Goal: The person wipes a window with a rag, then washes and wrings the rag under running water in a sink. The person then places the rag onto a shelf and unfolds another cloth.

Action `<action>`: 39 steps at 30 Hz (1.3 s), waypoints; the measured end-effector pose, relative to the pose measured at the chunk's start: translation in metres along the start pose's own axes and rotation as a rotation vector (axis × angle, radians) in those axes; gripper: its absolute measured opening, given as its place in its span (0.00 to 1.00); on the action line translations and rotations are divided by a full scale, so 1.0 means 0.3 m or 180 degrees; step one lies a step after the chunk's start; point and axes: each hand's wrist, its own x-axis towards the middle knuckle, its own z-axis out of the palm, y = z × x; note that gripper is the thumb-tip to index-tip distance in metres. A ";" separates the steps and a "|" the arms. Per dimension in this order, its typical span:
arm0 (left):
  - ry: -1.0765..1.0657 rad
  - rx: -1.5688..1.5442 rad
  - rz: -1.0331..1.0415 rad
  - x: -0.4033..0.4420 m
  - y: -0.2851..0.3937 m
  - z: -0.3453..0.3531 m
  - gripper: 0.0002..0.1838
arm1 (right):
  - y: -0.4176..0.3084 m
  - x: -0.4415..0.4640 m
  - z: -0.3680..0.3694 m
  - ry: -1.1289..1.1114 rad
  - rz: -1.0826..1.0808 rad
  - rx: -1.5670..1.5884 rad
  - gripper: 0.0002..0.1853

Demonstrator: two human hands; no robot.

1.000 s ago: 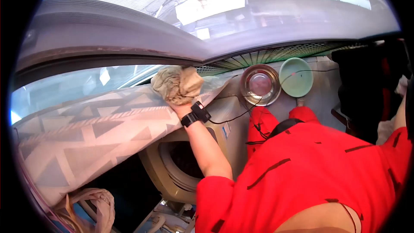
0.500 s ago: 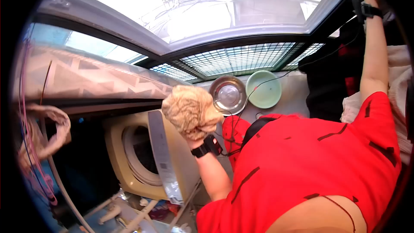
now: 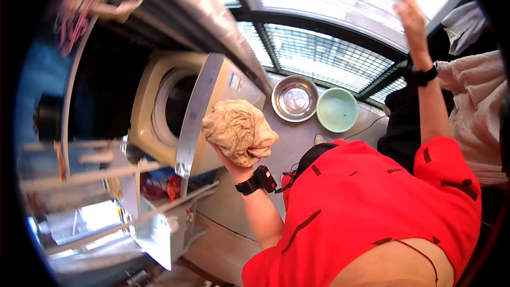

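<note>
Through my feed, a beige washing machine (image 3: 145, 109) stands near a pale green round basin (image 3: 337, 110) and shiny round metal basin (image 3: 294, 99) on the floor. I have the crumpled tan cloth (image 3: 237, 130) grasped in my left hand (image 3: 232, 163), apparently being carried; moving it calls for keeping its folds gathered. My right hand (image 3: 412, 21) is raised, blurred, seemingly empty, fingers unclenched.

The cloth (image 3: 239, 130) is tan, the shirt (image 3: 372, 202) dark-dashed red.
</note>
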 end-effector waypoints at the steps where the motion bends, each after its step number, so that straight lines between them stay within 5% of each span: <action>1: 0.0132 0.0022 0.0143 -0.058 0.007 -0.004 0.38 | 0.026 -0.100 0.078 -0.0487 0.0326 0.0373 0.15; 7: 0.0273 0.0583 0.1142 -0.449 0.110 -0.162 0.41 | -0.527 -0.664 0.483 -0.3536 0.1821 0.1645 0.21; 10: 0.0508 0.0680 0.1511 -0.653 0.209 -0.296 0.42 | -0.851 -0.887 0.623 -0.4323 0.0720 0.1982 0.28; 12: -0.0346 0.0292 0.1610 -0.777 0.258 -0.439 0.42 | -1.031 -1.038 0.700 -0.4503 0.0544 0.2186 0.29; 16: 0.0282 0.0312 0.2061 -1.022 0.326 -0.585 0.44 | -1.305 -1.204 0.798 -0.5054 -0.0011 0.2677 0.30; 23: 0.0253 0.0020 0.2604 -1.320 0.322 -0.886 0.43 | -1.782 -1.153 0.571 -0.4426 -0.1171 0.4538 0.46; 24: 0.0363 -0.0005 0.2709 -1.343 0.313 -0.907 0.43 | -1.831 -1.086 0.541 -0.4205 -0.1792 0.4349 0.59; 25: 0.0488 -0.0052 0.2811 -1.361 0.302 -0.909 0.42 | -1.858 -1.017 0.534 -0.3239 -0.2862 0.4521 0.64; 28: 0.0523 -0.0034 0.2897 -1.345 0.246 -1.115 0.42 | -1.844 -1.010 0.561 -0.1906 -0.2991 0.5687 0.66; 30: 0.0214 -0.0035 0.3202 -1.223 0.313 -1.097 0.42 | -1.872 -0.991 0.515 -0.1866 -0.3190 0.5870 0.65; 33: 0.0978 -0.0109 0.3178 -1.452 0.144 -1.267 0.42 | -1.915 -1.093 0.540 -0.1905 -0.3195 0.6266 0.65; 34: 0.1105 0.0058 0.2966 -1.482 0.282 -1.264 0.42 | -1.948 -1.081 0.584 -0.1830 -0.3083 0.6392 0.65; 39: 0.0927 -0.0186 0.2904 -1.489 0.284 -1.242 0.44 | -1.991 -1.038 0.630 -0.1785 -0.3146 0.6842 0.64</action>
